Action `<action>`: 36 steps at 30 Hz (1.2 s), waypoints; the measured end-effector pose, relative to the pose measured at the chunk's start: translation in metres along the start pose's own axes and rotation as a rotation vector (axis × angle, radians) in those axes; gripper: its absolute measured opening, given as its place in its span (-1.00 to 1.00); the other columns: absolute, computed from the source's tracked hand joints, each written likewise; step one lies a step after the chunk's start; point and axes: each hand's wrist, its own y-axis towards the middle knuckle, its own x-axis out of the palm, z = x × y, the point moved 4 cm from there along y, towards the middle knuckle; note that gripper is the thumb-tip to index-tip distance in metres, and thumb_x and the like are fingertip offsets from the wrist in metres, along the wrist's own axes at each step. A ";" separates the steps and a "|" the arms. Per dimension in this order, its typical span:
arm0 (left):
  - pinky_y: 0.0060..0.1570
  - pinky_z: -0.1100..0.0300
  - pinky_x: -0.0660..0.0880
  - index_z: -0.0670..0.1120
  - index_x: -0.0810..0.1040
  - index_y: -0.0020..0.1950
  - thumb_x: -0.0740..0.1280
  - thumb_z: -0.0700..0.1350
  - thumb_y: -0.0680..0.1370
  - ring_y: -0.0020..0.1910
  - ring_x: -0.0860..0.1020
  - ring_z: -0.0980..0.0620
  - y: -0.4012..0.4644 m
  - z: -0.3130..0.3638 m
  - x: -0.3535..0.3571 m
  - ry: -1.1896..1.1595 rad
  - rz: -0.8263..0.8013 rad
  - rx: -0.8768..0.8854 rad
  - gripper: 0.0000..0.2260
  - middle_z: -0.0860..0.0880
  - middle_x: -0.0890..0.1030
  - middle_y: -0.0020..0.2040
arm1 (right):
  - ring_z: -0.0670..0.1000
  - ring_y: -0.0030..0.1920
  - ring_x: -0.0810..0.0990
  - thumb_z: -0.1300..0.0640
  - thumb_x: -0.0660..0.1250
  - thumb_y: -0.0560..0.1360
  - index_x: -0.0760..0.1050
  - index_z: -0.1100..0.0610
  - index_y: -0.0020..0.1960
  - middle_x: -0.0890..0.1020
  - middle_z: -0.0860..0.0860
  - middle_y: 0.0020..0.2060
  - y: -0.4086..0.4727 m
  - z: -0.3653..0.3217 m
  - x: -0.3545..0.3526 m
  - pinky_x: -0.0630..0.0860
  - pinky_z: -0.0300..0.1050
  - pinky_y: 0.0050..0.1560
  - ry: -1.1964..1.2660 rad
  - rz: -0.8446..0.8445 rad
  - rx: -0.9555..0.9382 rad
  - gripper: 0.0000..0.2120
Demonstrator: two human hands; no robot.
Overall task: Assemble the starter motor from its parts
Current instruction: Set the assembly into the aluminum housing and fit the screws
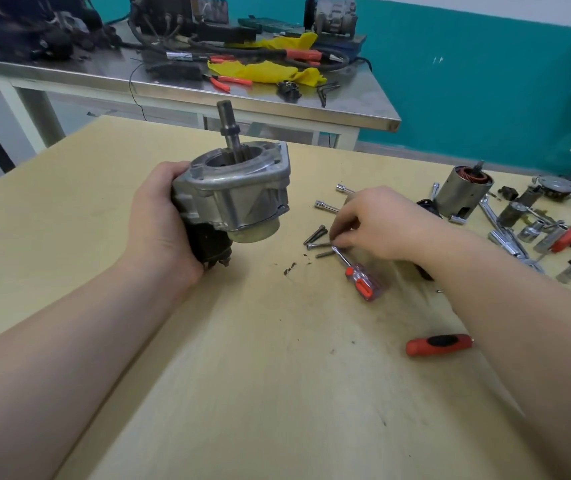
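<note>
Starter motor housing [239,192], shaft fitted, is gripped upright by left hand [163,216] near the surface's far-left edge; right-hand fingers [343,237] pinch a loose bolt [318,244], armature [464,195] uninstalled.

The left grip [161,216] holds the starter housing [239,192] upright above the wooden bench [242,375], its shaft [227,128] pointing up. The right grip [377,223] reaches down to loose bolts [317,239], fingertips [337,241] pinching one beside the clear-handled screwdriver [360,277]

bare tabletop [242,375] nearside, tools [519,230] crowding right
</note>
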 end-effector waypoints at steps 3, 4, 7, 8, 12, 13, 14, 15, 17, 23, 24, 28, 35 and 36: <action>-0.38 0.20 0.41 0.02 0.68 -0.29 0.29 0.06 0.52 -0.45 0.53 -0.04 0.002 -0.001 0.001 -0.003 -0.004 -0.009 -0.73 0.05 0.57 -0.37 | -0.04 0.01 0.62 0.04 0.47 0.56 0.73 -0.06 0.04 0.68 -0.14 -0.07 0.000 0.006 -0.010 0.51 -0.14 0.05 0.080 0.114 0.015 -0.91; -0.37 0.21 0.41 0.03 0.68 -0.28 0.29 0.07 0.52 -0.44 0.53 -0.04 0.002 -0.001 0.001 -0.009 -0.004 -0.013 -0.73 0.06 0.57 -0.36 | -0.03 0.02 0.62 0.05 0.45 0.57 0.72 -0.06 0.06 0.68 -0.14 -0.06 0.001 0.004 -0.011 0.54 -0.11 0.08 0.078 0.145 0.008 -0.90; -0.35 0.20 0.43 0.03 0.69 -0.24 0.30 0.06 0.53 -0.41 0.55 -0.03 0.002 -0.002 0.002 -0.023 -0.008 -0.014 -0.75 0.06 0.59 -0.34 | 0.00 0.06 0.61 0.04 0.42 0.59 0.71 -0.10 0.10 0.64 -0.15 -0.03 0.006 -0.008 -0.006 0.61 0.01 0.10 -0.017 0.091 -0.047 -0.87; -0.35 0.19 0.43 0.03 0.69 -0.24 0.30 0.06 0.52 -0.40 0.56 -0.02 0.002 -0.002 0.002 -0.022 -0.011 -0.012 -0.76 0.06 0.59 -0.33 | 0.00 0.06 0.59 0.03 0.42 0.58 0.70 -0.11 0.11 0.62 -0.15 -0.03 0.007 -0.011 -0.003 0.62 0.03 0.08 -0.062 0.056 -0.063 -0.86; -0.36 0.18 0.43 0.04 0.72 -0.23 0.28 0.05 0.54 -0.42 0.55 -0.03 0.001 -0.001 0.000 -0.024 -0.036 -0.005 -0.74 0.05 0.60 -0.34 | 0.01 0.06 0.57 -0.01 0.44 0.56 0.69 -0.11 0.09 0.61 -0.15 -0.03 0.010 -0.017 -0.003 0.63 0.08 0.06 -0.146 -0.018 -0.096 -0.87; -0.34 0.18 0.43 0.04 0.73 -0.20 0.28 0.04 0.54 -0.41 0.56 -0.03 0.001 0.000 0.000 -0.043 -0.039 -0.004 -0.74 0.05 0.60 -0.32 | 0.02 0.07 0.58 -0.01 0.43 0.56 0.68 -0.09 0.08 0.61 -0.13 -0.02 0.010 -0.019 -0.003 0.63 0.09 0.07 -0.171 -0.040 -0.104 -0.88; -0.32 0.17 0.44 0.03 0.73 -0.17 0.28 0.03 0.55 -0.38 0.57 -0.04 0.002 0.001 -0.001 -0.073 -0.044 -0.002 -0.75 0.04 0.62 -0.29 | 0.03 0.07 0.59 -0.01 0.42 0.57 0.68 -0.07 0.08 0.62 -0.12 -0.01 0.010 -0.020 -0.003 0.63 0.09 0.07 -0.199 -0.061 -0.107 -0.88; -0.29 0.15 0.45 0.03 0.73 -0.12 0.27 0.01 0.56 -0.33 0.58 -0.05 0.002 0.002 -0.001 -0.110 -0.054 -0.001 -0.76 0.02 0.63 -0.24 | 0.04 0.07 0.60 -0.01 0.41 0.58 0.68 -0.06 0.08 0.64 -0.11 -0.01 0.010 -0.019 -0.004 0.63 0.08 0.07 -0.214 -0.069 -0.103 -0.88; -0.21 0.12 0.49 0.01 0.68 0.05 0.28 0.01 0.59 -0.26 0.60 -0.08 0.003 0.003 0.000 -0.204 -0.081 -0.022 -0.80 -0.04 0.65 -0.07 | 0.00 0.01 0.64 0.02 0.40 0.57 0.68 -0.02 0.05 0.67 -0.14 -0.08 0.009 -0.015 -0.011 0.62 -0.06 0.02 -0.114 0.002 -0.069 -0.88; -0.17 0.11 0.56 -0.04 0.71 -0.03 0.24 0.04 0.63 -0.31 0.64 -0.10 0.004 0.008 -0.006 -0.325 -0.065 -0.012 -0.71 -0.06 0.71 -0.07 | 0.06 -0.25 0.77 0.30 0.44 0.51 0.61 0.18 -0.01 0.77 0.09 -0.26 -0.020 -0.011 -0.037 0.59 -0.15 -0.39 0.954 0.318 0.079 -0.92; -0.18 0.12 0.56 -0.03 0.70 -0.02 0.25 0.04 0.63 -0.29 0.64 -0.09 0.003 0.009 -0.006 -0.295 -0.055 -0.005 -0.73 -0.06 0.70 -0.07 | 0.07 -0.28 0.75 0.31 0.44 0.50 0.58 0.16 0.05 0.76 0.11 -0.26 -0.025 -0.014 -0.040 0.57 -0.14 -0.40 1.022 0.371 0.069 -0.84; 0.23 -0.13 0.63 -0.02 0.82 0.09 0.17 0.27 0.70 0.11 0.76 -0.23 -0.002 0.011 -0.005 -0.027 -0.028 0.016 -0.48 -0.10 0.78 0.15 | 0.03 -0.28 0.63 0.30 0.46 0.52 0.64 0.07 0.09 0.71 0.06 -0.27 -0.043 -0.026 -0.058 0.53 -0.14 -0.35 1.281 0.511 0.023 -0.79; 0.07 -0.18 0.50 -0.07 0.72 -0.35 0.18 0.55 0.49 -0.24 0.62 -0.21 -0.013 0.016 0.008 0.309 -0.129 0.097 -0.27 -0.14 0.63 -0.33 | -0.02 -0.24 0.56 0.24 0.46 0.41 0.66 0.29 0.08 0.63 0.09 -0.24 -0.060 -0.057 -0.063 0.48 -0.29 -0.35 1.661 0.127 -0.130 -0.75; 0.01 -0.17 0.47 -0.08 0.72 -0.34 0.17 0.56 0.47 -0.21 0.56 -0.23 -0.015 0.016 0.009 0.344 -0.162 0.106 -0.25 -0.19 0.59 -0.30 | -0.01 -0.24 0.56 0.25 0.45 0.42 0.67 0.29 0.09 0.64 0.10 -0.23 -0.062 -0.059 -0.063 0.47 -0.28 -0.34 1.640 0.113 -0.157 -0.75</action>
